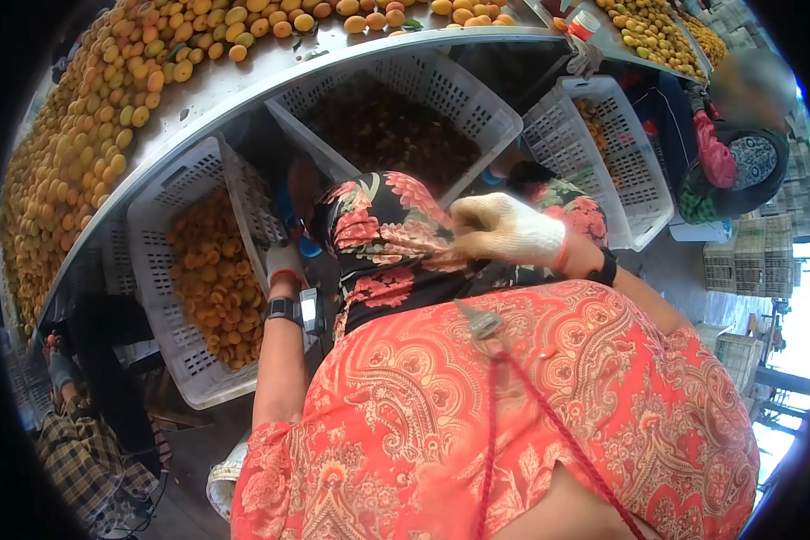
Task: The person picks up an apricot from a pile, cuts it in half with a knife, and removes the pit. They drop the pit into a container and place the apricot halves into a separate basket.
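Observation:
My right hand (504, 232), in a white glove, is over my lap with its fingers closed on the black-and-pink floral trousers (382, 238); folds in the cloth run toward the fingertips. Down at my left side, my gloved left hand (283, 263) is beside the inner wall of a white plastic crate (189, 382). Its fingers are partly hidden and dark there, and I cannot tell whether they grip anything. Halved apricots (216, 279) fill much of that crate. A small white rectangular object (310, 309) shows by my left wrist.
Whole apricots (90, 162) cover a metal table (184, 112) with a curved-looking edge. Beneath it stands a crate (504, 108) of dark contents; another crate (639, 171) holds orange pieces. One person (738, 162) is at right, another person's plaid sleeve (85, 454) at left.

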`<state>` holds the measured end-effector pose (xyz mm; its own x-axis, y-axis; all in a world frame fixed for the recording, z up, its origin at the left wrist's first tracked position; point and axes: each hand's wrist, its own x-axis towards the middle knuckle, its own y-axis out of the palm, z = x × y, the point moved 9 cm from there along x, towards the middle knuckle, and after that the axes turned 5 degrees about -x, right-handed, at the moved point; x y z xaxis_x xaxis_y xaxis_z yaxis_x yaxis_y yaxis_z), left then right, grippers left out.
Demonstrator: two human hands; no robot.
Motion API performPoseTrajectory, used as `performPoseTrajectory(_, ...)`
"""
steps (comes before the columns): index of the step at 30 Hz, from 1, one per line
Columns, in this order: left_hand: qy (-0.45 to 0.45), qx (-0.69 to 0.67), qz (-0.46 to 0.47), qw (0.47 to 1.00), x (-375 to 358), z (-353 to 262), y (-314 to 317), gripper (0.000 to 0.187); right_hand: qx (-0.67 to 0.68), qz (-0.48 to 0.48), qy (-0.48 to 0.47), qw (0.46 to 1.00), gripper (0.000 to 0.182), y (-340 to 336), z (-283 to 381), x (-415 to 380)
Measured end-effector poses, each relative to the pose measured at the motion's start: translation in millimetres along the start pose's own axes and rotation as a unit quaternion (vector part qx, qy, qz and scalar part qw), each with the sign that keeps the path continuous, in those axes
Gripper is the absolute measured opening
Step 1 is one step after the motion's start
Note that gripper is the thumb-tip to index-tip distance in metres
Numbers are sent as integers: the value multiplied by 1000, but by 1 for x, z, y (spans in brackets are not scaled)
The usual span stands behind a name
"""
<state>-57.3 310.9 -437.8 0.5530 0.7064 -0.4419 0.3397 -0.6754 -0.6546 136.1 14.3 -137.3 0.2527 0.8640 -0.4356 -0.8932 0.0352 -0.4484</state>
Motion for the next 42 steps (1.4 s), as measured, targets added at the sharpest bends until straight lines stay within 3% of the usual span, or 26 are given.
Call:
performPoseTrajectory(4,6,-114,4,993,-22,-12,-19,31,12,1,4,1000,26,4,-4,4)
performPoseTrajectory(6,178,-15,-25,984,-8,-6,-13,41,7,4,2,1000,25,4,-2,4)
performPoseTrajectory(7,179,-15,-25,984,-21,-23,-21,41,1,6,1,1000,25,4,-2,4)
performPoseTrajectory(8,116,-96,-9,989,-32,-30,-27,30,2,6,2,1000,25,5,-3,5)
performPoseTrajectory(10,53,-177,6,983,-33,-27,-25,29,-4,-8,-31,999,26,3,-2,5)
performPoseTrajectory(13,73,-155,-8,985,-18,-29,-19,32,20,-2,12,1000,27,5,-4,3)
performPoseTrajectory(15,-67,-12,-62,996,-18,-12,-19,35,12,-9,0,1000,27,2,-1,1)
performPoseTrajectory(19,-20,-31,-53,998,-24,-21,-18,42,-21,-9,21,1000,26,-1,-3,-1)
performPoseTrajectory(21,125,40,7,991,-23,-38,-17,31,-12,-7,5,1000,26,0,-1,0)
performPoseTrajectory(22,126,41,6,991,-23,-38,-18,31,-3,-8,-6,1000,26,2,1,1)
performPoseTrajectory(24,14,-64,24,998,-22,-20,-16,31,7,-3,0,1000,26,2,1,1)
performPoseTrajectory(25,14,-63,24,998,-22,-15,-18,31,15,3,9,1000,26,3,0,1)
performPoseTrajectory(27,291,88,-51,951,-37,-51,-28,28,6,2,6,1000,26,2,1,2)
performPoseTrajectory(28,292,87,-50,951,-45,-68,-33,28,-4,1,2,1000,26,2,1,1)
performPoseTrajectory(29,96,-127,-4,987,-39,-53,-38,27,-4,0,2,1000,26,2,0,1)
performPoseTrajectory(30,-108,-330,42,937,-45,-34,-25,25,5,-2,1,1000,26,1,0,1)
performPoseTrajectory(31,-107,-330,42,937,-38,-25,-20,25,15,-4,0,1000,26,1,0,1)
performPoseTrajectory(32,-22,-239,9,971,-25,-22,-20,25,15,-4,-1,1000,26,1,-1,1)
performPoseTrajectory(34,65,-144,-24,987,-17,-34,-22,24,15,2,25,1000,26,3,-6,1)
performPoseTrajectory(36,29,17,-22,999,-7,-33,-12,25,14,-2,18,1000,25,1,0,-1)
performPoseTrajectory(40,-26,-19,-1,999,-11,-38,-25,45,9,-19,-8,1000,23,-3,5,-2)
performPoseTrajectory(42,132,70,-6,989,6,-36,-21,42,28,-44,-17,998,21,-9,6,-3)
